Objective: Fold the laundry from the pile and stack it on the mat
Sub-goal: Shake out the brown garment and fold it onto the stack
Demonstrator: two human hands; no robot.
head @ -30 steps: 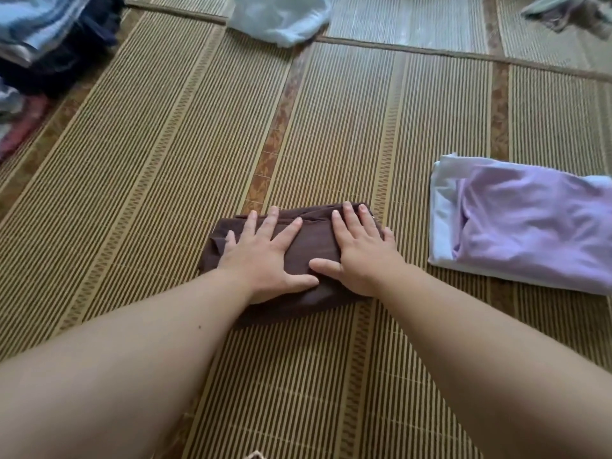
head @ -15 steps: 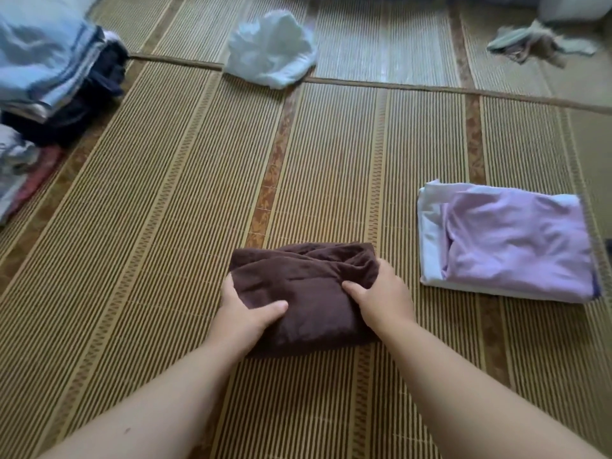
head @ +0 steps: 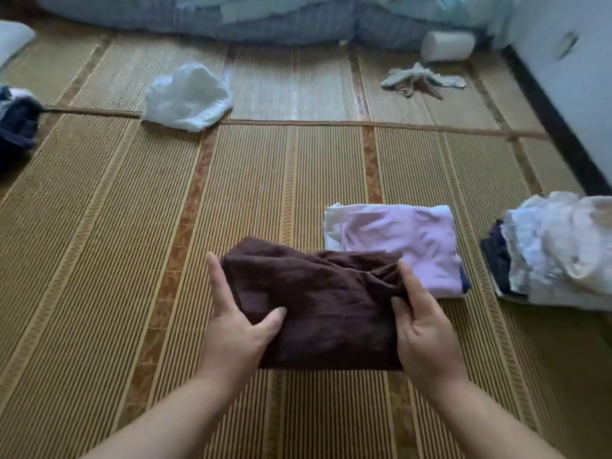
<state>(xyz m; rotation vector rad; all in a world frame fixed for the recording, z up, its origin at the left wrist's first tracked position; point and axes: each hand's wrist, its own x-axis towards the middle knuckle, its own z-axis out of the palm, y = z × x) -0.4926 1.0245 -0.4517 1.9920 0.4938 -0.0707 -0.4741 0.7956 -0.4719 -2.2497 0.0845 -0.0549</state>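
A folded dark brown towel (head: 318, 303) is held just above the woven straw mat (head: 99, 260), near the middle. My left hand (head: 238, 323) grips its left edge, thumb on top. My right hand (head: 420, 329) grips its right edge the same way. The towel's far right corner overlaps the near left corner of a folded stack (head: 397, 240) with a lilac garment on top and white cloth beneath, lying on the mat to the right.
A heap of white and dark laundry (head: 556, 250) lies at the far right. A crumpled white cloth (head: 188, 97) sits at the back, a dark pile (head: 16, 127) at the left edge, a small rag (head: 420, 79) and bedding (head: 265, 18) behind. A wall (head: 579, 77) borders the right.
My hands went from pressing flat on the towel to gripping its two sides, and they have lifted it and carried it rightward toward the lilac stack. The view tilted up.
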